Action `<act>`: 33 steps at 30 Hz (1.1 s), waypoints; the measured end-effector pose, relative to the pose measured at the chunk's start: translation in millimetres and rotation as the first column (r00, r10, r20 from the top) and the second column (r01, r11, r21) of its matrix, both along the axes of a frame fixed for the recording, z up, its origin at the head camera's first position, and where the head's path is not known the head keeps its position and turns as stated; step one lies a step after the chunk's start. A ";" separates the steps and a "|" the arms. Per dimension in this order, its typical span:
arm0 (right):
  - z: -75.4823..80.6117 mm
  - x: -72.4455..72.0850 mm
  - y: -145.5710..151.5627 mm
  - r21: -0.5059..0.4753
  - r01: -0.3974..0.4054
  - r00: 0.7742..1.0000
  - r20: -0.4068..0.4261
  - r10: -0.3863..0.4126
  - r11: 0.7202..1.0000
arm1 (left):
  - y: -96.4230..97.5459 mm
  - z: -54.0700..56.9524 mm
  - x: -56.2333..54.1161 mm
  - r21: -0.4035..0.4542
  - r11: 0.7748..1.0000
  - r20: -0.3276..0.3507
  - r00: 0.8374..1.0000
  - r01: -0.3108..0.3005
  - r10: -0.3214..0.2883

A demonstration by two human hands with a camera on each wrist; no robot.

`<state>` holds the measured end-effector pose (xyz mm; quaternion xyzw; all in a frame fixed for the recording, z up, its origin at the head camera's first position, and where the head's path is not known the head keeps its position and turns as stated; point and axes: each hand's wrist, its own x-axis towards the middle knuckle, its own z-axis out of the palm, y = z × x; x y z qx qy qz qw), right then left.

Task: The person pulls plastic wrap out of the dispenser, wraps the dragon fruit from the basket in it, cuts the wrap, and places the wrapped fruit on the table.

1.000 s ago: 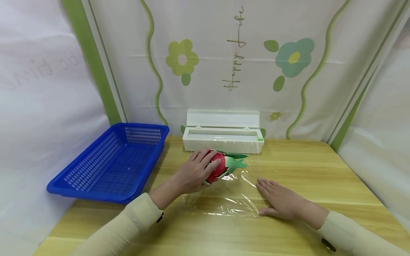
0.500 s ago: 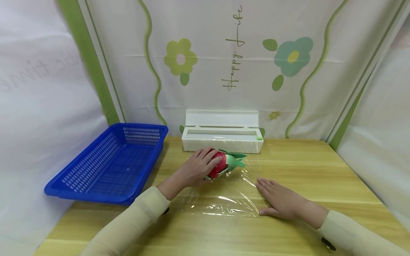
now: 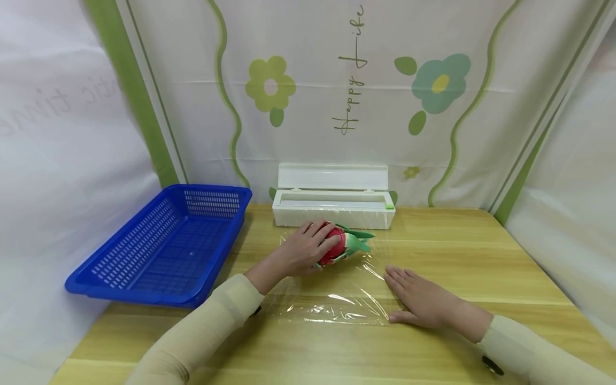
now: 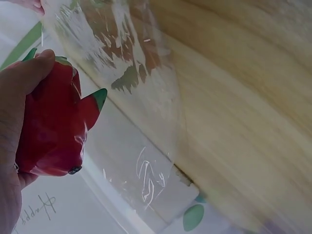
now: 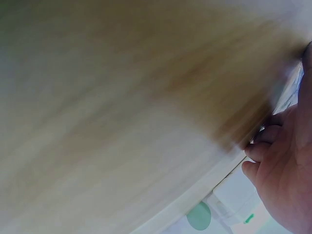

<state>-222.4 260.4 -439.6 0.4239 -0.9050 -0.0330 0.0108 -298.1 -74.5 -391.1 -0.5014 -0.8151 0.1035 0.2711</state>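
A red dragon fruit (image 3: 336,247) with green leafy tips lies over a sheet of clear cling film (image 3: 332,300), its tips toward the right. My left hand (image 3: 299,252) grips it from the left side, fingers curled over the top. In the left wrist view the thumb bends round the red body (image 4: 51,126) of the fruit. My right hand (image 3: 423,300) rests on the table at the film's right edge, its fingers fairly straight. The film runs from the front slot of a white dispenser box (image 3: 333,219) toward me, with shiny wrinkles along its near edge.
The dispenser box stands at the table's back edge with its lid (image 3: 333,177) raised. On the left is a blue perforated basket (image 3: 222,251). A printed curtain (image 3: 308,107) closes off the back and sides of the wooden table (image 3: 481,251).
My left hand has shifted the dragon fruit slightly to the right and away from me. The film's near part shows more wrinkles. My right hand has stayed in place.
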 end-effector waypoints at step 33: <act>0.8 -0.8 -0.4 -0.005 0.014 1.000 0.021 -0.014 1.000 | 11.2 -13.6 -5.2 -0.139 0.990 -0.131 0.991 -0.005 -0.013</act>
